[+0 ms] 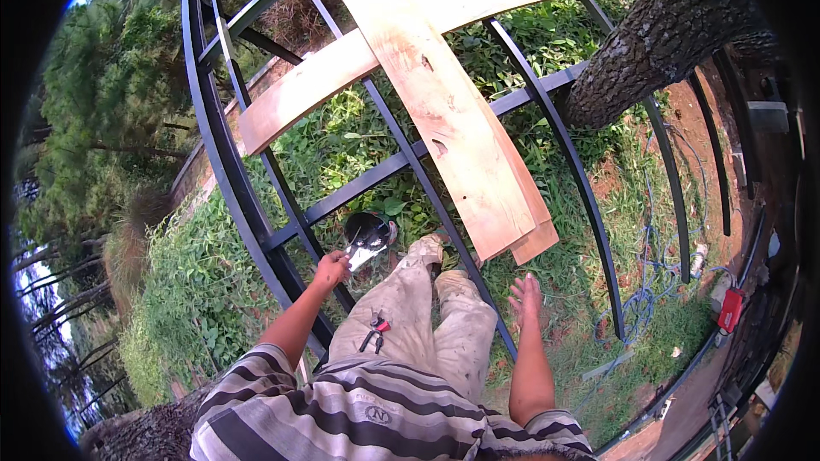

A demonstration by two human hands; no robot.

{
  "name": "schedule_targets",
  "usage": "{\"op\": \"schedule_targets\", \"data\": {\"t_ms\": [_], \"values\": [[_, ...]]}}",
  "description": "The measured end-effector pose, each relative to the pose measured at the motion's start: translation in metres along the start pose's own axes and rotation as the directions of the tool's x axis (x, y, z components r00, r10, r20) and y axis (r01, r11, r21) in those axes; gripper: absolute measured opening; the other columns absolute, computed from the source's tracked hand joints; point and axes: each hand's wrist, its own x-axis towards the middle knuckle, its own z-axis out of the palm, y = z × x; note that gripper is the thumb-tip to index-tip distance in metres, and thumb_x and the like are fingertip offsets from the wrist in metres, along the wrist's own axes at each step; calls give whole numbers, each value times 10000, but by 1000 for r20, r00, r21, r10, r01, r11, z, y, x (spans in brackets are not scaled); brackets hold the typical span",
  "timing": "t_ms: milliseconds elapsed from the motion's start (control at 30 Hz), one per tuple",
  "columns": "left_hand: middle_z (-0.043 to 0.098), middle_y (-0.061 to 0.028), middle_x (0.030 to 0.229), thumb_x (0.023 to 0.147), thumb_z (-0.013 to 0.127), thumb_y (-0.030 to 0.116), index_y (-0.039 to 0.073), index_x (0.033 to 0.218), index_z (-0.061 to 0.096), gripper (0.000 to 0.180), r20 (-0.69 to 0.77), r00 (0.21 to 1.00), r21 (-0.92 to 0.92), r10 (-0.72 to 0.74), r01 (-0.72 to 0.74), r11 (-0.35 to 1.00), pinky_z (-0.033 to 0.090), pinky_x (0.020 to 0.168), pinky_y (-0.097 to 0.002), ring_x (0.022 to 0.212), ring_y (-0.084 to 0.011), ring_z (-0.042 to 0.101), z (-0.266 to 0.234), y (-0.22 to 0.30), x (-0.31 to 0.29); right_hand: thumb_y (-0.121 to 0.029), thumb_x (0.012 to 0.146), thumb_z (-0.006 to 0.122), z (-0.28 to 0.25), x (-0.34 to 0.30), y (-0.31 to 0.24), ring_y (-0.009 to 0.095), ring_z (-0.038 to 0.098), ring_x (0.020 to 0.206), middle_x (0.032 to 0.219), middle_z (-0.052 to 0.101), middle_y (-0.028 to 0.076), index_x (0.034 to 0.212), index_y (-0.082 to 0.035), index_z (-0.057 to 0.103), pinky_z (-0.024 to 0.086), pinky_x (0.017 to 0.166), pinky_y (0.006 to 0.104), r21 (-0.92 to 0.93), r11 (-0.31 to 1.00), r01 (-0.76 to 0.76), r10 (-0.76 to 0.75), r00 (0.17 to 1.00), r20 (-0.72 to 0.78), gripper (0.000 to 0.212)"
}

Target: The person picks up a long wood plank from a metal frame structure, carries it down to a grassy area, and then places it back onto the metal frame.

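Note:
My left hand is closed at the edge of a dark rounded shell with a bright white lower part. The shell hangs beside my left knee, near a black metal beam; its exact kind is unclear. My right hand is held up, fingers apart, with nothing in it. Just beyond it lie the near ends of long wooden planks, stacked roughly lengthwise. They cross another plank set sideways on the frame. On my left thigh rests a pair of pliers with red and black on it.
A black metal frame of crossing beams has gaps over green plants. A thick tree trunk rises through it at the right. Blue cable lies tangled on the grass near a red tool or box. Trees stand at the left.

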Motion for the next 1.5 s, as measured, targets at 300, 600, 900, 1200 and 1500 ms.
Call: {"op": "schedule_targets", "data": {"t_ms": [300,600,900,1200,1500], "values": [[707,-72,1062,1043,509,247,57,1278,602,316,-164,981,-196,-105,72,978,535,733,-316,851,-146,677,16,-81,-34,-477,903,727,110,121,-38,294,513,1310,1462,500,79,1525,-186,368,461,1048,522,467,863,192,-227,974,19,775],[700,-58,1056,1042,525,230,71,1278,585,291,-342,939,-491,40,-215,844,547,728,-299,870,-140,682,-58,-8,109,-614,902,658,115,103,-42,309,514,1301,1478,483,138,1510,-74,381,413,1105,471,381,905,190,-159,981,-112,859],[562,-211,1388,1013,514,509,-7,1460,363,699,-280,958,-864,-56,-226,449,570,912,-476,1151,-361,636,-247,88,329,-587,1004,500,107,42,-77,291,559,1259,1453,528,131,1474,-53,439,443,1080,413,247,953,173,-153,983,-98,714],[346,-183,1553,848,793,459,63,1532,267,950,-338,941,-894,-36,-332,-301,323,1196,-521,1448,-362,357,-237,174,474,-594,1010,485,125,-47,-116,292,599,1194,1401,577,121,1452,-80,473,509,995,402,89,984,153,-134,973,-191,678],[610,-84,1281,868,783,274,86,1310,567,527,-427,882,-830,-201,-470,-299,506,1015,-473,1186,-308,597,-267,165,440,-550,1023,496,103,-91,-159,291,606,1201,1442,533,146,1487,-31,398,507,1018,398,220,920,326,-300,943,-142,703]]}}
